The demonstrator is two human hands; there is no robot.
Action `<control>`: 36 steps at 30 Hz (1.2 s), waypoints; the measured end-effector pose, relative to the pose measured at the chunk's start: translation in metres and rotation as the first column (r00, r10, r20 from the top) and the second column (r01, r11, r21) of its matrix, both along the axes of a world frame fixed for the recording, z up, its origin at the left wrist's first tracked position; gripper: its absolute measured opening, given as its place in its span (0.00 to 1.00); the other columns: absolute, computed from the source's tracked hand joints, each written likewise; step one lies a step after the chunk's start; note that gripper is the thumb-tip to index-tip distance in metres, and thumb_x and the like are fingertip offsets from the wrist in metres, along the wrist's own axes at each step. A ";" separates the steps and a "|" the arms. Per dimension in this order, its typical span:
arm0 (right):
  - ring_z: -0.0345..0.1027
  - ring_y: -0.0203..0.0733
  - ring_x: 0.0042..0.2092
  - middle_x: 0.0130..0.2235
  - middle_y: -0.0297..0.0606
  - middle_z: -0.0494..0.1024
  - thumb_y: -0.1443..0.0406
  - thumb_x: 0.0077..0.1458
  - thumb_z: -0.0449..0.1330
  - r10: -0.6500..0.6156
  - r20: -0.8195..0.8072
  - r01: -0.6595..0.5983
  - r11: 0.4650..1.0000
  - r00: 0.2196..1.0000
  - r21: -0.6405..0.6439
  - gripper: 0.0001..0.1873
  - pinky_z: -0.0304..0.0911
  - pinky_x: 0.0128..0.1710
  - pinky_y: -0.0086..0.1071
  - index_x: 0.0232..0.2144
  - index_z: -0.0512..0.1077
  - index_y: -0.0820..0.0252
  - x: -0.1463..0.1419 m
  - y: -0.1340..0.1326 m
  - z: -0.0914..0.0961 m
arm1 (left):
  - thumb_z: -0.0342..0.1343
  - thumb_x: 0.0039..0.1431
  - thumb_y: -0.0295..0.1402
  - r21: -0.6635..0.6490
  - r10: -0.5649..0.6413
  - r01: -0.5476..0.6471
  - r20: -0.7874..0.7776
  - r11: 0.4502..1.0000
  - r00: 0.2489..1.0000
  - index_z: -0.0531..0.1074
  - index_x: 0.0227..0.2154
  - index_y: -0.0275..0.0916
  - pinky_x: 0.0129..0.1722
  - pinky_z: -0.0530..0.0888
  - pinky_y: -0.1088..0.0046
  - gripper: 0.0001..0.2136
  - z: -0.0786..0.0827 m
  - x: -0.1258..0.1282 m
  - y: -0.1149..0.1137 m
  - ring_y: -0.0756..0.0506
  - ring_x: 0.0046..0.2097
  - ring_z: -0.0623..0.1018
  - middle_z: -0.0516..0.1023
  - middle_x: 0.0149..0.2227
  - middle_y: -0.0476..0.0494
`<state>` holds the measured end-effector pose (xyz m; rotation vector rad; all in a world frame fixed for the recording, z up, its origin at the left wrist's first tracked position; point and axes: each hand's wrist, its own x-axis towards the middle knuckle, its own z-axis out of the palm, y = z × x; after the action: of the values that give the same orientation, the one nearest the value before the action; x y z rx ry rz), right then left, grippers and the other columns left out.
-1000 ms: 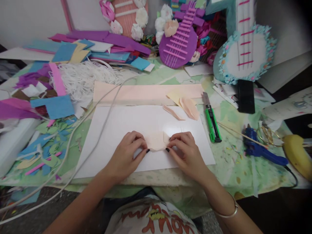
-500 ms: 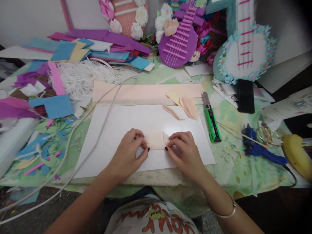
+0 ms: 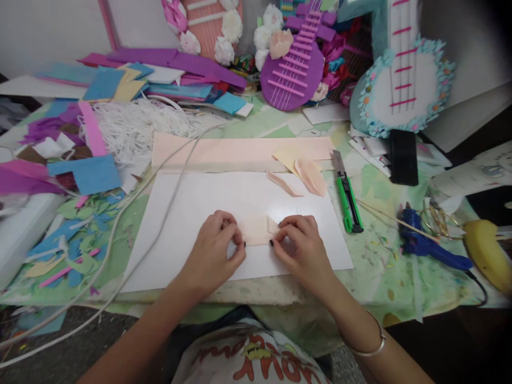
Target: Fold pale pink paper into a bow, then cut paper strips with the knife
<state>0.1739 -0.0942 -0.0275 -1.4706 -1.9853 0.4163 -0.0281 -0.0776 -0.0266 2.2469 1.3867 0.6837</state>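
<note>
The head view has the small peach paper [image 3: 256,232] lying low on the white board [image 3: 192,208], between the two hands. Compared with a moment ago, the thumbs sit slightly nearer each other along its near edge; the loose scraps [image 3: 312,178] and the long strip [image 3: 240,151] beyond stay as they were. That reads as a small adjustment at the edge, not a fresh step. The left hand [image 3: 218,249] is nearly closed, thumb and fingertips at the paper's left end; the right hand [image 3: 301,246] is curled likewise at the right end, beside an angled flap. Both seem to pinch lightly; how firmly, I cannot tell.

As for containers, I can make out none for certain: string [image 3: 140,128] and cuttings [image 3: 76,234] lie in loose heaps on the desk [image 3: 380,277].
</note>
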 end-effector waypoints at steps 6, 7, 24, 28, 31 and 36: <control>0.58 0.45 0.43 0.39 0.41 0.69 0.74 0.52 0.59 0.009 0.029 -0.011 0.998 1.000 0.064 0.06 0.60 0.43 0.41 0.29 0.67 0.60 0.000 -0.002 -0.004 | 0.51 0.54 0.21 0.060 -0.015 0.015 0.015 0.998 1.000 0.70 0.32 0.36 0.41 0.68 0.63 0.06 -0.001 -0.001 -0.004 0.45 0.40 0.66 0.62 0.41 0.42; 0.58 0.45 0.43 0.39 0.42 0.69 0.74 0.52 0.59 0.019 0.035 -0.022 0.997 0.999 0.079 0.06 0.60 0.43 0.41 0.30 0.68 0.60 0.000 -0.003 -0.004 | 0.51 0.55 0.21 0.093 -0.028 0.027 0.008 0.995 1.000 0.71 0.32 0.36 0.41 0.68 0.64 0.07 -0.001 0.000 -0.006 0.45 0.41 0.66 0.62 0.41 0.41; 0.57 0.48 0.43 0.40 0.46 0.75 0.73 0.60 0.52 0.197 0.400 -0.300 0.929 0.895 0.214 0.10 0.58 0.40 0.41 0.42 0.71 0.68 0.004 -0.017 -0.008 | 0.51 0.59 0.23 0.448 -0.069 0.302 -0.466 0.842 0.882 0.71 0.49 0.27 0.38 0.69 0.59 0.15 -0.007 -0.007 -0.039 0.37 0.43 0.69 0.76 0.46 0.36; 0.58 0.49 0.45 0.42 0.47 0.75 0.73 0.60 0.52 0.188 0.419 -0.297 0.931 0.888 0.211 0.12 0.57 0.42 0.42 0.45 0.70 0.70 0.006 -0.023 -0.007 | 0.48 0.60 0.23 0.451 -0.040 0.282 -0.474 0.847 0.879 0.71 0.49 0.28 0.38 0.68 0.60 0.15 -0.007 -0.007 -0.042 0.37 0.43 0.70 0.76 0.47 0.36; 0.58 0.49 0.45 0.44 0.48 0.74 0.74 0.60 0.51 0.184 0.423 -0.296 0.930 0.887 0.216 0.13 0.57 0.43 0.43 0.46 0.70 0.70 0.007 -0.026 -0.008 | 0.46 0.61 0.23 0.439 -0.044 0.275 -0.467 0.855 0.883 0.71 0.49 0.28 0.39 0.68 0.60 0.16 -0.008 -0.005 -0.043 0.37 0.43 0.69 0.76 0.46 0.34; 0.58 0.49 0.46 0.45 0.48 0.73 0.72 0.61 0.51 0.192 0.421 -0.292 0.938 0.886 0.188 0.17 0.57 0.43 0.43 0.52 0.67 0.67 0.009 -0.028 -0.009 | 0.47 0.60 0.24 0.378 -0.061 0.258 -0.462 0.889 0.885 0.68 0.54 0.33 0.40 0.70 0.58 0.19 -0.009 -0.004 -0.042 0.37 0.43 0.68 0.72 0.47 0.33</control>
<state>0.1830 -0.1224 -0.0364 -1.2191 -2.4566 -0.0409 -0.0319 -0.1195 -0.0355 2.9838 1.3018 0.4713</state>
